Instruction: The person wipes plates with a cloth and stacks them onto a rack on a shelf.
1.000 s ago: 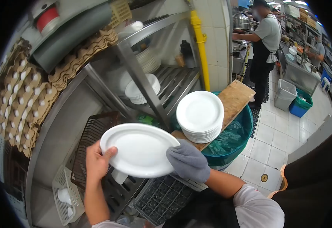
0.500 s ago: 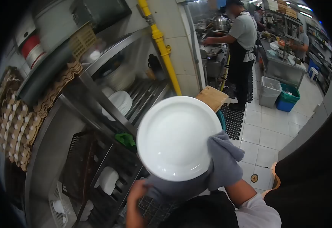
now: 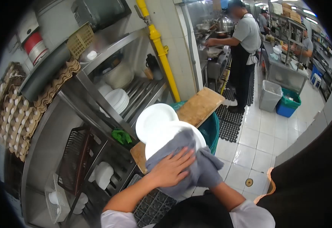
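A white plate (image 3: 162, 133) is tilted in front of me, its lower part covered by a grey cloth (image 3: 206, 161). My left hand (image 3: 173, 167) lies spread on the cloth over the plate's face. Wrapped in the same cloth, my right hand (image 3: 207, 176) is at the plate's right edge, its fingers hidden. Just behind, a stack of white plates (image 3: 154, 116) rests on a wooden board (image 3: 202, 106) across a green bin (image 3: 211, 133).
At left are egg trays (image 3: 19, 121), a brown basket (image 3: 74, 159) and a white basket (image 3: 53, 201). A metal rack (image 3: 116, 38) holds plates. A glass rack (image 3: 152, 207) is below. A person (image 3: 245, 38) stands at a stove, with bins (image 3: 270, 95) behind.
The view has swung right. My left hand has gone from the plate's left edge onto the cloth over its face. The plate now overlaps the stack in view.
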Demonstrator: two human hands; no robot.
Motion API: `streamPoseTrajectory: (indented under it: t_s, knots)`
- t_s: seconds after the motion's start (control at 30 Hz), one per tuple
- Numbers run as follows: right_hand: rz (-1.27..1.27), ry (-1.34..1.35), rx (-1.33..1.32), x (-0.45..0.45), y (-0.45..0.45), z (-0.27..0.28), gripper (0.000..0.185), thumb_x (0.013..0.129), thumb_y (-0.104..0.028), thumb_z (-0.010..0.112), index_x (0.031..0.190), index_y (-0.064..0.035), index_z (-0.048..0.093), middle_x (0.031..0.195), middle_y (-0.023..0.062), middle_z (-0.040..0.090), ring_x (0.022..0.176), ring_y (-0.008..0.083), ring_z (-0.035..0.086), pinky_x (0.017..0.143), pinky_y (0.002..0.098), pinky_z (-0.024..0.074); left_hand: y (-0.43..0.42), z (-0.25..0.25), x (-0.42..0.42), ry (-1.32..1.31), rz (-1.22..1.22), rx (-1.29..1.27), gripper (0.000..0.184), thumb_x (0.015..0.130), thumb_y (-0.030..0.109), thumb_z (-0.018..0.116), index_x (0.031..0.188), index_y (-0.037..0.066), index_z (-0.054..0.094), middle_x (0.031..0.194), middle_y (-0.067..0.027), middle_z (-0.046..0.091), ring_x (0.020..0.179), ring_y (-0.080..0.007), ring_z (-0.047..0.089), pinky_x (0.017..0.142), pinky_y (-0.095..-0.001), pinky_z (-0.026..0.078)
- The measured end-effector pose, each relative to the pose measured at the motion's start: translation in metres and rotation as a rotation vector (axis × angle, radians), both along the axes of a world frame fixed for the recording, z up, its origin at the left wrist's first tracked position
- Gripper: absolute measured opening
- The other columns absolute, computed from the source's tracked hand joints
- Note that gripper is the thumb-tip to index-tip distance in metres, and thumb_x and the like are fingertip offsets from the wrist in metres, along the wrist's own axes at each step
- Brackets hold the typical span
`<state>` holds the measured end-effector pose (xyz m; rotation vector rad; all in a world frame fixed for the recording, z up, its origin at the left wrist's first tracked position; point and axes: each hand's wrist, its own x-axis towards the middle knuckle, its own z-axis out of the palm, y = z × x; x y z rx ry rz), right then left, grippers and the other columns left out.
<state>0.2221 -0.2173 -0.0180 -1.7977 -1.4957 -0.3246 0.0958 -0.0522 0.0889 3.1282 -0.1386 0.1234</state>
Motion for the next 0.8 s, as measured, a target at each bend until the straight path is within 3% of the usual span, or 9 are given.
streamPoseTrajectory:
  t_s: [0.1,0.2,0.3,0.43,0.47,0.5,0.6,0.7,0.8]
  knots:
    - [0.0,0.481,-0.016,-0.01,-0.009,0.034,0.074,0.068,-0.038,0.08,0.127,0.0015,0.059,0.126,0.0199,0.056,0.125,0.0401,0.049,0.112,0.0445,0.0347,0.026,0.011,0.007,-0.068,0.195,-0.087,0.075,0.091,0.027,0.064,0.155,0.002,0.035,0.162,-0.0212,0.033,0.152,-0.0392,0.026,0.123,-0.0562,0.021]
    - [0.023,0.156,0.082,-0.008,0.016,0.044,0.065,0.073,-0.035,0.074,0.123,0.0034,0.058,0.123,0.0225,0.056,0.121,0.0397,0.051,0.108,0.044,0.0386,0.006,-0.022,0.024,-0.252,0.076,-0.03,0.076,0.094,0.03,0.06,0.156,-0.003,0.03,0.161,-0.0269,0.031,0.153,-0.0417,0.023,0.123,-0.0562,0.019]
    - [-0.076,0.153,0.097,0.005,0.016,0.025,0.059,0.073,-0.033,0.071,0.118,0.0032,0.058,0.119,0.0239,0.057,0.115,0.0398,0.053,0.103,0.044,0.0416,-0.01,-0.024,-0.006,-0.092,0.0,-0.352,0.079,0.093,0.042,0.062,0.158,0.008,0.032,0.162,-0.0237,0.031,0.152,-0.0439,0.023,0.121,-0.0623,0.016]
    - [-0.094,0.327,-0.228,0.022,0.001,0.057,0.059,0.07,-0.032,0.075,0.118,0.0002,0.061,0.116,0.0206,0.06,0.112,0.0355,0.053,0.1,0.0398,0.0433,0.059,0.034,-0.022,-0.325,0.322,0.201,0.097,0.07,0.062,0.08,0.155,0.032,0.043,0.158,-0.0255,0.036,0.146,-0.0497,0.031,0.118,-0.0666,0.019]
    - [-0.1,0.465,-0.201,0.023,0.004,0.056,0.063,0.07,-0.031,0.078,0.123,-0.0008,0.062,0.121,0.0176,0.06,0.119,0.0306,0.055,0.102,0.0349,0.0438,0.079,0.044,-0.012,-0.437,0.233,-0.226,0.096,0.069,0.052,0.086,0.153,0.031,0.045,0.156,-0.0259,0.038,0.143,-0.0482,0.036,0.117,-0.0561,0.031]
    - [-0.077,0.023,0.072,0.012,0.001,0.079,0.06,0.068,-0.03,0.08,0.117,-0.0004,0.063,0.109,0.0173,0.062,0.111,0.0306,0.057,0.097,0.0342,0.0459,0.081,0.062,-0.009,-0.344,0.331,-0.527,0.087,0.076,0.037,0.086,0.153,0.025,0.046,0.155,-0.0222,0.042,0.141,-0.0387,0.043,0.114,-0.0449,0.039]
    - [-0.385,0.234,0.205,-0.013,0.052,0.046,0.063,0.066,-0.036,0.081,0.115,-0.0001,0.064,0.102,0.0178,0.062,0.102,0.0315,0.059,0.092,0.0355,0.0472,0.075,0.037,-0.01,-0.58,0.553,-1.271,0.077,0.086,0.017,0.077,0.155,0.017,0.042,0.158,-0.0137,0.039,0.144,-0.0274,0.039,0.116,-0.0434,0.036]
    - [-0.269,0.368,0.224,-0.029,0.077,-0.015,0.057,0.077,-0.04,0.075,0.115,0.0001,0.063,0.115,0.0203,0.061,0.109,0.0336,0.058,0.097,0.0398,0.047,-0.014,-0.064,0.0,-1.143,0.573,-1.768,0.072,0.095,0.014,0.067,0.158,0.016,0.032,0.156,-0.0092,0.039,0.143,-0.0229,0.037,0.115,-0.0416,0.038]
    - [-0.262,0.063,0.088,-0.011,0.055,0.032,0.057,0.076,-0.042,0.077,0.112,0.0003,0.066,0.109,0.017,0.065,0.106,0.0328,0.061,0.096,0.0391,0.0489,0.029,-0.099,-0.039,-0.945,0.533,-1.765,0.066,0.087,-0.002,0.063,0.15,0.004,0.043,0.151,-0.0125,0.047,0.14,-0.024,0.042,0.117,-0.0362,0.035]
